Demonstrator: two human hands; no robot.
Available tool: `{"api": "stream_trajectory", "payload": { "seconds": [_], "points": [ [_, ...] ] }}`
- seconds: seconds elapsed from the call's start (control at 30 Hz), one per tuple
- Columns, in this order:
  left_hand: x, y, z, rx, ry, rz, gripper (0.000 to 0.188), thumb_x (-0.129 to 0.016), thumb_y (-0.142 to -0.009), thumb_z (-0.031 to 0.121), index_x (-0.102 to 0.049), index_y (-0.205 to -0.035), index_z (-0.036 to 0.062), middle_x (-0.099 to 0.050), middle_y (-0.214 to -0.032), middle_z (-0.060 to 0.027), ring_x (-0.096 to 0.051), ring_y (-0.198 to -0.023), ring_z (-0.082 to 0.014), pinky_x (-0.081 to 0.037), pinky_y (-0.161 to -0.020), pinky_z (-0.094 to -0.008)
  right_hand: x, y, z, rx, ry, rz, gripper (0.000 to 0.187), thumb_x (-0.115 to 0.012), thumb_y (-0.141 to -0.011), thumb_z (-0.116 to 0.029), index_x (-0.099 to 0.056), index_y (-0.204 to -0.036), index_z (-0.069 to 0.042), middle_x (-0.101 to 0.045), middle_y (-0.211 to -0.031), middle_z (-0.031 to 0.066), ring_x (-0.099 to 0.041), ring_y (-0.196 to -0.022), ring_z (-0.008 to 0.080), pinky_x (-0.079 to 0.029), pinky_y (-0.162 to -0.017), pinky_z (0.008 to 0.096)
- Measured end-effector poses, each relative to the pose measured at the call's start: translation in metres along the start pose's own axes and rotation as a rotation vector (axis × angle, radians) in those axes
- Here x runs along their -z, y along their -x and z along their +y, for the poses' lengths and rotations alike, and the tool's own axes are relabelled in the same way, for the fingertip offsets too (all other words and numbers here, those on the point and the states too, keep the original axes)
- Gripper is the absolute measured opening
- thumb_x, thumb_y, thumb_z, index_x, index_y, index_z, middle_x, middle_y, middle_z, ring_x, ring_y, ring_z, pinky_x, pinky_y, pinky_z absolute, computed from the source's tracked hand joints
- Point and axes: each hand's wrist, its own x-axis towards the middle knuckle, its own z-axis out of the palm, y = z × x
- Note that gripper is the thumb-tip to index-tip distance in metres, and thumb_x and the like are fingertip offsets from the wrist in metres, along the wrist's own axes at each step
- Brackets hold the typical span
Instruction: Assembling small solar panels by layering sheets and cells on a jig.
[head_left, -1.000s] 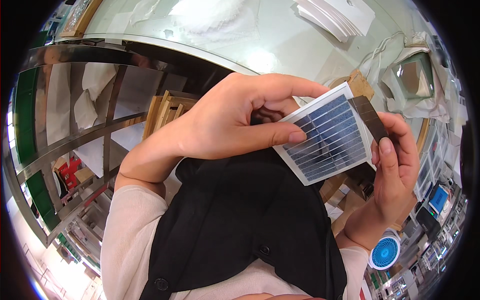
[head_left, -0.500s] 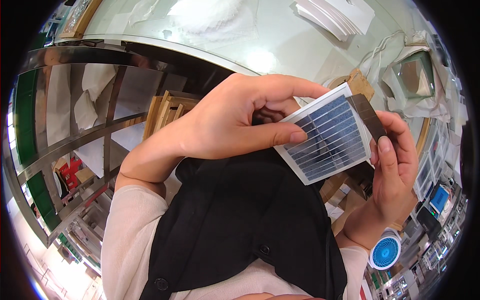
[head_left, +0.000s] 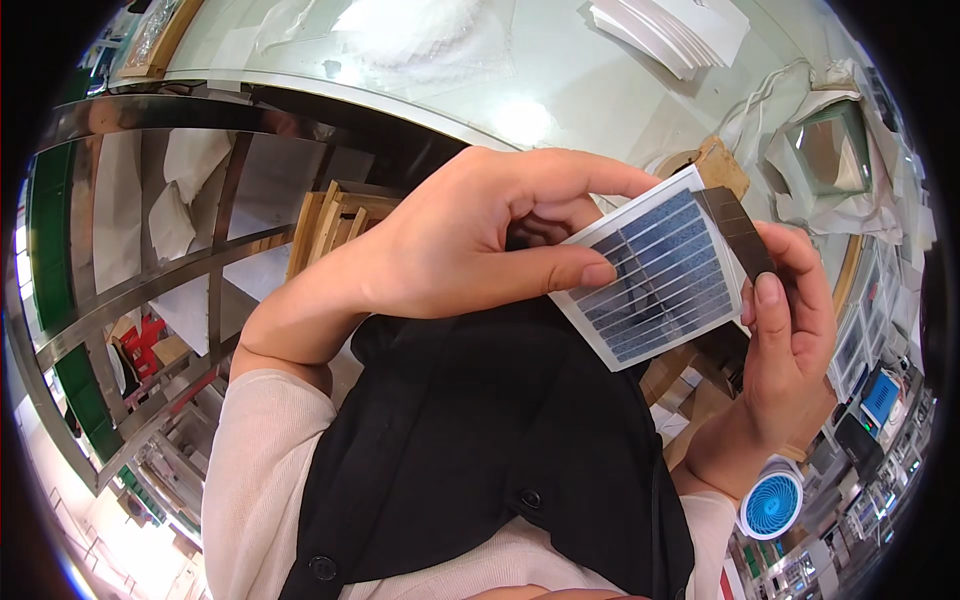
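A small solar panel point(head_left: 665, 285), blue cells striped with pale lines and edged in white, is tilted in front of me. My left hand point(head_left: 500, 230) grips it at its left side, thumb on the face and fingers behind. At the panel's right edge, my right hand point(head_left: 790, 310) pinches a thin dark brown strip point(head_left: 738, 230) between thumb and fingers. The strip's upper end meets or overlaps the panel's upper right corner; whether it is attached I cannot tell. The fingers behind the panel are partly hidden.
Beyond my hands lies a glass-topped table point(head_left: 440, 100) with a stack of white sheets point(head_left: 670, 35) and clear plastic point(head_left: 410, 30). A brown tape roll point(head_left: 718, 165) sits near its edge. Metal shelving point(head_left: 210, 260) stands left; a blue fan point(head_left: 771, 505) is at lower right.
Almost nothing differs. The dark strip and my right fingers have shifted very slightly at the panel's corner, and the reflection on the cells has changed a little.
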Motion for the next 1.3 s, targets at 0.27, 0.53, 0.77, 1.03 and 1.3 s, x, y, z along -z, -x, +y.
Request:
{"api": "stream_trajectory", "payload": {
  "seconds": [0.27,0.53,0.77,1.03,1.3],
  "points": [
    [-0.003,0.0,-0.003,0.002,0.019,0.007,0.047,-0.065,-0.085,-0.001,-0.051,-0.129,0.0003,-0.065,-0.08,-0.0018,-0.056,-0.074,-0.0027,-0.047,-0.068,-0.0197,-0.002,0.003,0.001,0.129,0.182,0.038,0.025,-0.052,-0.09,-0.01,-0.059,-0.11,0.004,-0.05,-0.094,0.0034,-0.045,-0.084,0.0111,-0.034,-0.077,0.02],
    [0.0,0.0,-0.001,0.012,0.03,-0.001,0.046,-0.065,-0.086,-0.001,-0.051,-0.129,-0.0001,-0.066,-0.081,-0.0027,-0.058,-0.077,-0.0041,-0.049,-0.071,-0.0204,-0.002,0.002,0.006,0.219,0.248,0.229,0.026,-0.051,-0.092,-0.011,-0.058,-0.113,0.003,-0.051,-0.095,0.002,-0.041,-0.073,0.0067,-0.033,-0.068,0.0182],
    [-0.005,-0.004,-0.005,0.028,0.155,0.015,0.046,-0.064,-0.086,-0.002,-0.05,-0.129,0.0005,-0.065,-0.086,-0.0024,-0.058,-0.081,-0.0048,-0.048,-0.073,-0.0202,0.024,0.007,0.022,0.37,0.207,0.469,0.024,-0.047,-0.095,-0.003,-0.053,-0.116,0.004,-0.058,-0.091,0.0068,-0.048,-0.075,0.0083,-0.039,-0.071,0.0199],
    [-0.003,0.001,-0.011,0.156,0.362,0.211,0.046,-0.062,-0.087,-0.001,-0.041,-0.128,0.0025,-0.065,-0.102,-0.0073,-0.062,-0.094,-0.0109,-0.048,-0.081,-0.0221,0.153,0.012,0.07,0.127,0.891,0.983,0.015,-0.056,-0.091,-0.007,-0.06,-0.103,0.0,-0.061,-0.087,0.0077,-0.059,-0.081,0.0174,-0.047,-0.075,0.0293],
    [-0.021,-0.018,-0.01,0.17,0.333,0.169,0.049,-0.061,-0.087,0.0,-0.037,-0.13,0.0041,-0.062,-0.109,-0.0092,-0.06,-0.098,-0.0116,-0.047,-0.084,-0.0238,0.198,-0.041,0.127,-0.022,1.467,0.63,0.021,-0.054,-0.085,-0.007,-0.058,-0.106,-0.005,-0.058,-0.102,0.0152,-0.055,-0.094,0.0375,-0.045,-0.08,0.0443]
  ]
}}
